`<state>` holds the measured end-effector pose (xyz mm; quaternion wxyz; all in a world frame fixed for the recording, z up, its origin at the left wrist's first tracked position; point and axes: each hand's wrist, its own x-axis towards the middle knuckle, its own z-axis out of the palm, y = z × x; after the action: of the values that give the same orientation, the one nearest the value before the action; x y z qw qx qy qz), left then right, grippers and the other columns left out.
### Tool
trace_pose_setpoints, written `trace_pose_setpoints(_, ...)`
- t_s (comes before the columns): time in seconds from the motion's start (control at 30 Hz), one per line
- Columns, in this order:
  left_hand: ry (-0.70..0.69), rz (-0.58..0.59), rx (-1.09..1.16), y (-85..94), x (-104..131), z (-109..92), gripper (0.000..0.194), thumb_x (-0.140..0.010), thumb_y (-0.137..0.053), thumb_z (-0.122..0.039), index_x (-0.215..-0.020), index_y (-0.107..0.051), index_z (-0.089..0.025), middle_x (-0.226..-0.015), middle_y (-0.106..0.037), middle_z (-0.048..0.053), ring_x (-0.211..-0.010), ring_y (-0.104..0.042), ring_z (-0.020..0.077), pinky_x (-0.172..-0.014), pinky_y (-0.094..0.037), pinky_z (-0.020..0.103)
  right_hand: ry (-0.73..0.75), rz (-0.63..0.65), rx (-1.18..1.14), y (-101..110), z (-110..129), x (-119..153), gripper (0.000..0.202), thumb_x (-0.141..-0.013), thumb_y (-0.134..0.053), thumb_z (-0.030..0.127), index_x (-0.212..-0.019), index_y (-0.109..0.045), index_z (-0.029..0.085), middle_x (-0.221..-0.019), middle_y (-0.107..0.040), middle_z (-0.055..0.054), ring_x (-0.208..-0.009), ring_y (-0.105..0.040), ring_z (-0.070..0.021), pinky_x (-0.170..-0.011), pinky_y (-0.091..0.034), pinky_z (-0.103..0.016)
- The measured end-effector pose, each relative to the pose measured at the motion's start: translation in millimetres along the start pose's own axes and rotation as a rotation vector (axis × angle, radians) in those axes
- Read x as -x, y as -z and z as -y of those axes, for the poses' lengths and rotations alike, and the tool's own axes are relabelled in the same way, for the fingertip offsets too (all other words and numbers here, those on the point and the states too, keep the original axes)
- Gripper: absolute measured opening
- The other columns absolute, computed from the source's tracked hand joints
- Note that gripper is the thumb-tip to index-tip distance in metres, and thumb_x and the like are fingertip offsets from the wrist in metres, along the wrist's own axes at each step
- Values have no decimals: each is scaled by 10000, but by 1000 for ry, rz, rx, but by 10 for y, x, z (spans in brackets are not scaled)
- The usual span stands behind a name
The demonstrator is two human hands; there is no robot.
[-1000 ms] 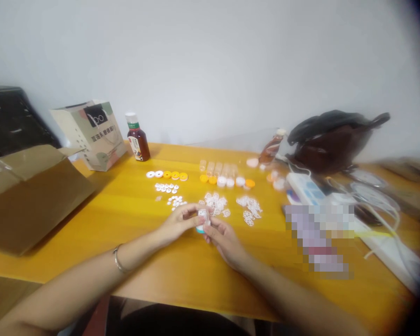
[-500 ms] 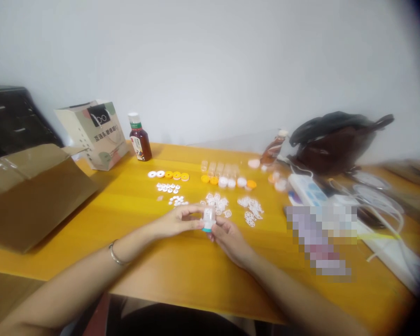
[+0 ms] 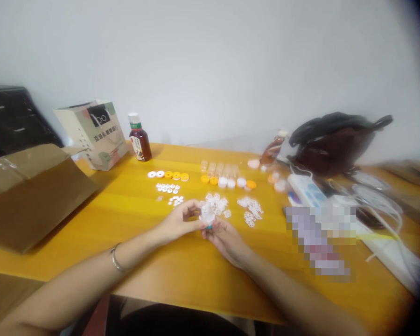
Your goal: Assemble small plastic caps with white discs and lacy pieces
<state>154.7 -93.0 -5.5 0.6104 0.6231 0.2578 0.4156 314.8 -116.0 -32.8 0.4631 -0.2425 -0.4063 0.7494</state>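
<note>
A small clear container with a teal base is held between both hands above the table. My left hand has its fingers and thumb on the container's left side. The fingers of my right hand grip it low on the right, by the teal part. Just behind are white gear-like pieces, with more lattice pieces to the right. Small white discs lie at the left, behind my left hand. Farther back stand white and orange rings, orange and white caps and clear containers.
An open cardboard box and a paper bag are on the left, beside a dark bottle. On the right are another bottle, a black bag, a power strip and white cables.
The container has tilted and shifted slightly left in my hands. My left hand's fingers have risen a little around its top, and my right hand has moved slightly left.
</note>
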Motion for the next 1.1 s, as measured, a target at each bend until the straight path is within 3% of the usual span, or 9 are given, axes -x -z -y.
trace_pose_setpoints(0.4, -111, -182, -80, -96, 3, 120, 245, -705, -673, -245, -804, -476, -139, -866, -577, 52, -886, -547, 155, -798, -412, 270, 106, -135, -29, -110, -76, 14, 260, -716, -647, 430, -819, -635, 191, -790, -585, -21, -740, -484, -133, -741, -392, -274)
trace_pose_setpoints(0.57, 17, -71, -49, -133, -3, 115, 300, -735, -637, -327, -915, -509, -124, -789, -570, 32, -512, -507, 63, -525, -441, 217, 47, -195, -101, -168, -111, 27, 364, -739, -547, 553, -804, -588, 198, -674, -529, -6, -640, -457, -140, -641, -398, -276)
trace_pose_setpoints(0.63, 70, -45, -36, -151, 6, 106, 304, -747, -617, -350, -923, -517, -123, -733, -556, 18, -472, -491, 63, -488, -439, 221, 34, -203, -133, -193, -107, 24, 399, -728, -529, 590, -795, -575, 200, -631, -490, 8, -596, -424, -136, -589, -387, -268)
trace_pose_setpoints(0.7, 61, -69, -68, -162, 15, 95, 295, -748, -613, -348, -927, -537, -126, -769, -560, 30, -546, -531, 90, -548, -465, 244, 9, -194, -195, -207, -94, 19, 397, -736, -515, 595, -789, -561, 204, -598, -445, 26, -550, -383, -121, -546, -367, -254)
trace_pose_setpoints(0.77, -8, -90, -149, -158, 16, 83, 255, -747, -616, -319, -913, -569, -131, -870, -567, 56, -730, -568, 137, -707, -470, 284, -42, -163, -281, -208, -75, 15, 365, -754, -512, 572, -778, -541, 209, -578, -411, 44, -500, -335, -100, -504, -336, -236)
trace_pose_setpoints(0.87, -106, -63, -260, -126, 3, 70, 190, -748, -617, -277, -871, -601, -132, -945, -566, 71, -950, -520, 190, -879, -391, 314, -182, -67, -376, -198, -40, 22, 382, -781, -470, 565, -679, -493, 198, -520, -361, 59, -443, -268, -84, -459, -281, -223)
trace_pose_setpoints(0.97, -128, -39, -295, -101, -12, 89, 196, -766, -599, -282, -889, -603, -129, -938, -572, 73, -946, -518, 192, -881, -383, 320, -283, 19, -382, -196, -19, 36, 472, -795, -388, 611, -576, -423, 194, -443, -279, 70, -410, -238, -85, -441, -253, -224)
trace_pose_setpoints(1.1, -70, -111, -253, -125, -4, 149, 242, -765, -602, -324, -916, -595, -135, -928, -586, 67, -873, -558, 176, -804, -438, 292, -185, -62, -319, -200, -39, 37, 475, -774, -378, 650, -650, -466, 199, -452, -377, 53, -426, -329, -98, -477, -297, -235)
